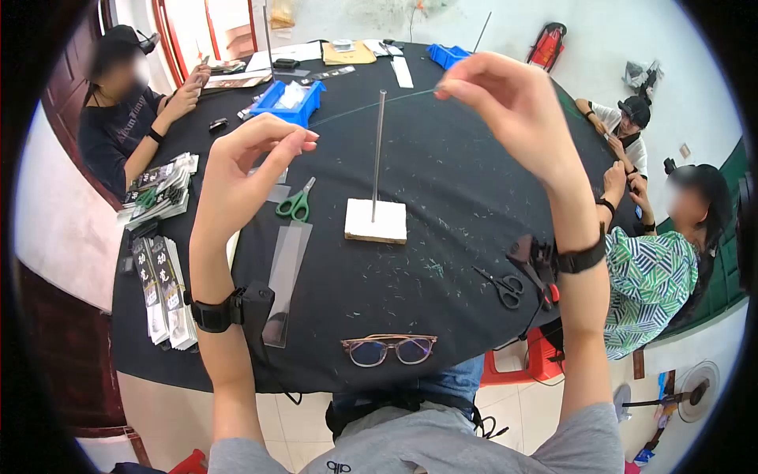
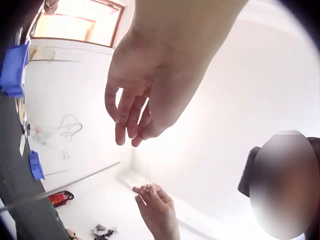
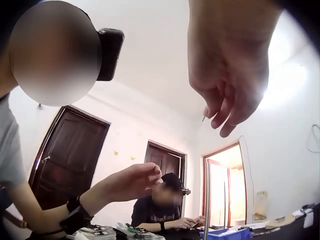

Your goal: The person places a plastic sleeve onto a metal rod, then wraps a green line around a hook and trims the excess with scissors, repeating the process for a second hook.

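Observation:
Both hands are raised over the black table. In the head view my left hand [image 1: 249, 166] pinches one end of a thin greenish thread [image 1: 345, 114] between thumb and fingertips. At the upper right my right hand [image 1: 509, 114] pinches the other end. Stretched between them, the thread slants up to the right and crosses the upper part of a thin upright rod [image 1: 379, 150] in this view. The rod stands in a white block [image 1: 375, 221]. My left hand [image 2: 152, 85] also shows in the left wrist view, and my right hand [image 3: 227, 75] in the right wrist view.
Green-handled scissors [image 1: 294, 205] and a clear plastic strip [image 1: 286, 276] lie left of the block. Black scissors [image 1: 504, 287] lie right, eyeglasses [image 1: 389, 350] at the near edge. A blue bin [image 1: 290, 103] stands behind my left hand. Thread snippets litter the cloth; other people sit around.

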A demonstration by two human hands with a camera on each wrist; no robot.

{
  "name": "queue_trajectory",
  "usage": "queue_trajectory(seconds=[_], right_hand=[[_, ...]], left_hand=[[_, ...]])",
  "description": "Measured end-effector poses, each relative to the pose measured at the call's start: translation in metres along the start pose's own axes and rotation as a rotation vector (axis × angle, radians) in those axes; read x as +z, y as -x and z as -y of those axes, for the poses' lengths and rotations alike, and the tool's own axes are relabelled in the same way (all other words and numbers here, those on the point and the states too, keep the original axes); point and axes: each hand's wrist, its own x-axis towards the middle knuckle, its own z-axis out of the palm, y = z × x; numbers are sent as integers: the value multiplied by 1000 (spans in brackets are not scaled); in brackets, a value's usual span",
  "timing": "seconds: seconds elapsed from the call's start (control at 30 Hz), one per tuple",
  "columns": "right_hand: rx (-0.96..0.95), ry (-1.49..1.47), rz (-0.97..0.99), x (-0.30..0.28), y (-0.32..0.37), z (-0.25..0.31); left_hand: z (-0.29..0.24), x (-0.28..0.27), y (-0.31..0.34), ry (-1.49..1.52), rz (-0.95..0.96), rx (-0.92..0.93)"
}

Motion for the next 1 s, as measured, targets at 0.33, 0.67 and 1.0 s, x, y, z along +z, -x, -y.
queue_trajectory(seconds=[0.33,0.67,1.0], right_hand=[[102,5,207,31,-43,-17],[95,10,227,36,-44,-20],[-34,76,273,34,-48,-31]], left_hand=[[39,-23,1,-281,117,-141],[51,-18,1,-268,137,-215],[68,-11,3,-251,181,-144]])
